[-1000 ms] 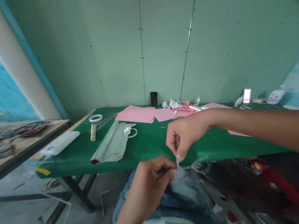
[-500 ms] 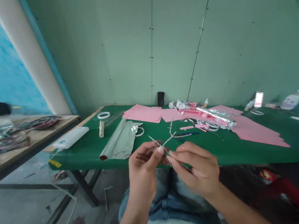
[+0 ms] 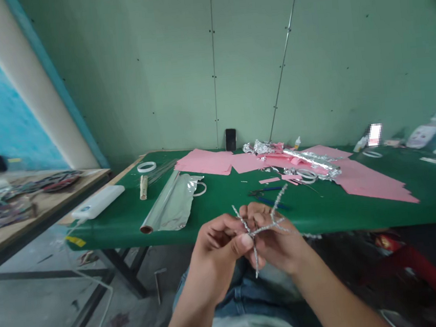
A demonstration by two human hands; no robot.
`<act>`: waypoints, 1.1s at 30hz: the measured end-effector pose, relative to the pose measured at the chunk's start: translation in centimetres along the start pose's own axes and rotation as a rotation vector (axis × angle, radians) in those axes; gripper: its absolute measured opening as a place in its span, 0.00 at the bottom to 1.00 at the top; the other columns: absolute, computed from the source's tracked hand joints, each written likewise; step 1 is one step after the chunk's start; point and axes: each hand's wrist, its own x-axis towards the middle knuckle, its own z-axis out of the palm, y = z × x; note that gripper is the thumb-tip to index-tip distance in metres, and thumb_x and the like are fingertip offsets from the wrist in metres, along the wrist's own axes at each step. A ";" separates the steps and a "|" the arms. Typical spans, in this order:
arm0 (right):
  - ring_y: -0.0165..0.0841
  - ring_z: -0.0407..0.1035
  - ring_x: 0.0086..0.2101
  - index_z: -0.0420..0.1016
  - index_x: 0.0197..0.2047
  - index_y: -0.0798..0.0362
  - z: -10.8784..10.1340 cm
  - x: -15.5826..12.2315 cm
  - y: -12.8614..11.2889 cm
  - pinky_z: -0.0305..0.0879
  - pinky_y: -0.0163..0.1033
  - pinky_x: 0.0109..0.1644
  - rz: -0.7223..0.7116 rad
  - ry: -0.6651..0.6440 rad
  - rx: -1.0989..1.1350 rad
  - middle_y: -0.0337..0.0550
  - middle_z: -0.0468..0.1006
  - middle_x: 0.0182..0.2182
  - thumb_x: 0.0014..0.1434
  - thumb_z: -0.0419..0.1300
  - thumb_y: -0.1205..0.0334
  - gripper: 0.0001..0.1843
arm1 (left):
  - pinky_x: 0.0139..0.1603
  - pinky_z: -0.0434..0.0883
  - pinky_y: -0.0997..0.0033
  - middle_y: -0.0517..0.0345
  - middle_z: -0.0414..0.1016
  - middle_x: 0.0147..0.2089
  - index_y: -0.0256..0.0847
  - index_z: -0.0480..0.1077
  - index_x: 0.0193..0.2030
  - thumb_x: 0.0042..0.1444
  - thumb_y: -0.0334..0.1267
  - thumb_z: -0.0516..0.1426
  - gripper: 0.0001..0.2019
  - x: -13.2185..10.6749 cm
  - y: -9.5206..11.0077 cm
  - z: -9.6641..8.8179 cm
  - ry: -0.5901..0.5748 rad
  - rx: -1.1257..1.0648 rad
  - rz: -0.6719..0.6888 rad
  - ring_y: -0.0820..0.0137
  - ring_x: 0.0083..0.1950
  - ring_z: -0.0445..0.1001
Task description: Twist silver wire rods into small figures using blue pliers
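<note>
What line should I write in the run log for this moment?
left hand: pinches crossing of twisted silver strands | right hand: grips same strands | nearby: foil roll, pink paper on green table

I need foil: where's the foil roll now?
Head view: the foil roll lies left on the green table, between the white power bank and the pink paper.

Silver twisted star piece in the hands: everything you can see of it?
The star piece is made of thin, twisted strands with a rough, glinting surface, probably foil wound around wire, though the core isn't visible. Its arms radiate from one crossing: up-left, up-right, down and right. It is held in the air above the person's lap, off the table. The left hand's thumb presses near the crossing, and the right hand supports it from behind.
</note>
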 end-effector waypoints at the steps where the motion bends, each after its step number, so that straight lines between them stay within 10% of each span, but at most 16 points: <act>1: 0.25 0.60 0.22 0.74 0.26 0.50 -0.6 0.3 -0.9 0.59 0.31 0.24 0.043 -0.068 -0.069 0.33 0.69 0.24 0.49 0.68 0.48 0.15 | 0.22 0.74 0.76 0.60 0.79 0.25 0.40 0.77 0.28 0.49 0.34 0.68 0.05 -0.2 0.3 -0.1 -0.020 0.052 -0.024 0.72 0.21 0.75; 5: 0.25 0.63 0.22 0.79 0.23 0.57 -2.2 2.5 -6.2 0.57 0.31 0.26 0.222 -0.325 -0.359 0.36 0.74 0.20 0.39 0.75 0.66 0.09 | 0.27 0.71 0.76 0.59 0.76 0.23 0.38 0.76 0.27 0.51 0.34 0.67 0.05 -1.0 1.7 -0.4 -0.042 0.507 -0.118 0.72 0.24 0.74; 9: 0.27 0.67 0.26 0.80 0.26 0.51 -0.5 3.8 -10.9 0.60 0.34 0.30 0.234 -0.550 -1.185 0.34 0.77 0.24 0.51 0.66 0.66 0.03 | 0.27 0.66 0.77 0.56 0.78 0.27 0.40 0.79 0.32 0.56 0.33 0.62 0.04 -0.9 1.4 -0.6 0.067 1.088 -0.019 0.69 0.30 0.75; 12: 0.28 0.66 0.25 0.75 0.22 0.51 1.8 3.1 -11.3 0.57 0.35 0.29 0.004 -0.448 -1.652 0.34 0.75 0.22 0.51 0.62 0.72 0.09 | 0.27 0.67 0.76 0.56 0.79 0.29 0.40 0.79 0.35 0.57 0.32 0.59 0.05 0.0 0.3 -1.0 0.211 1.173 0.103 0.68 0.30 0.75; 17: 0.32 0.64 0.27 0.72 0.24 0.52 3.2 -0.1 -7.6 0.56 0.39 0.31 -0.683 -0.215 -2.047 0.38 0.73 0.23 0.57 0.59 0.71 0.11 | 0.27 0.72 0.75 0.60 0.75 0.24 0.37 0.76 0.36 0.53 0.34 0.64 0.05 1.3 -0.3 -1.3 0.389 0.665 0.254 0.71 0.25 0.73; 23: 0.26 0.63 0.22 0.75 0.32 0.53 2.0 -2.6 -2.1 0.61 0.33 0.28 -0.968 0.199 -1.507 0.36 0.73 0.21 0.61 0.59 0.73 0.08 | 0.24 0.72 0.80 0.62 0.74 0.21 0.38 0.78 0.33 0.47 0.34 0.69 0.07 1.0 0.2 -0.3 0.356 0.213 0.202 0.77 0.21 0.71; 28: 0.26 0.61 0.19 0.74 0.26 0.51 1.2 -2.0 0.6 0.57 0.33 0.22 -0.603 0.403 -0.690 0.33 0.70 0.18 0.58 0.64 0.63 0.09 | 0.22 0.74 0.79 0.59 0.77 0.24 0.37 0.78 0.32 0.45 0.34 0.70 0.08 0.4 0.3 0.7 0.302 0.062 0.118 0.75 0.20 0.73; 33: 0.26 0.54 0.17 0.66 0.20 0.51 0.7 -0.6 1.1 0.53 0.33 0.20 -0.272 0.293 -0.131 0.30 0.60 0.13 0.46 0.71 0.53 0.19 | 0.19 0.73 0.79 0.59 0.78 0.25 0.39 0.78 0.30 0.45 0.33 0.71 0.07 0.1 0.3 0.5 0.204 -0.010 0.040 0.74 0.20 0.73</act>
